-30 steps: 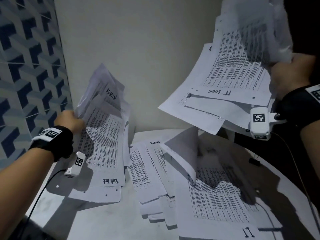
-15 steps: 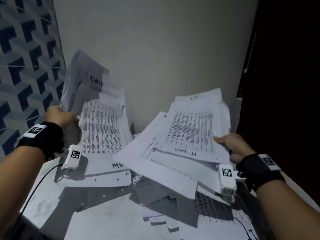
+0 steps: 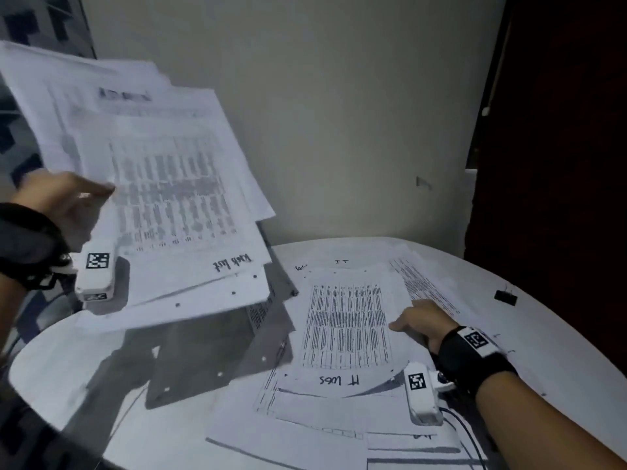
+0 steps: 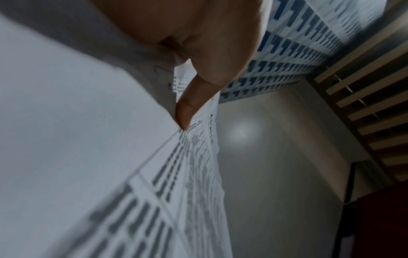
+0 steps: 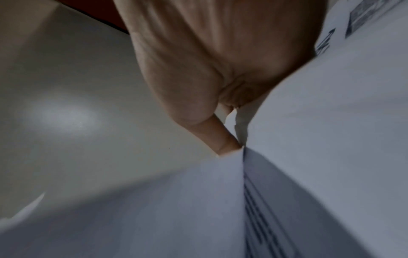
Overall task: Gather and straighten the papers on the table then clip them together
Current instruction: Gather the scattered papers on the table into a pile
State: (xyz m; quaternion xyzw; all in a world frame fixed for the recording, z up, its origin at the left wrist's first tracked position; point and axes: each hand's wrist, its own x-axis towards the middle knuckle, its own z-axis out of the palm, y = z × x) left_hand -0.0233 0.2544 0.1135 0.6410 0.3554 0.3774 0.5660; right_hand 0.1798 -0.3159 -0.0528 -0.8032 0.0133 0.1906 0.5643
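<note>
A: Head view?
B: L hand [image 3: 62, 205] grips raised sheaf [image 3: 163, 205], long axis running away, tilted. R hand [image 3: 422, 322] lies on table pile [image 3: 346, 327], thumb on top, lengthwise away. Clip [image 3: 505, 296] apart on table [image 3: 559, 334]
A: Wrists?
B: L thumb [image 4: 187, 108] pinches sheets. R thumb [image 5: 223, 141] clamps pile edge

Left hand [image 3: 64, 205] lifts sheaf [image 3: 163, 198] — right hand [image 3: 424, 323] grips papers [image 3: 346, 327].
</note>
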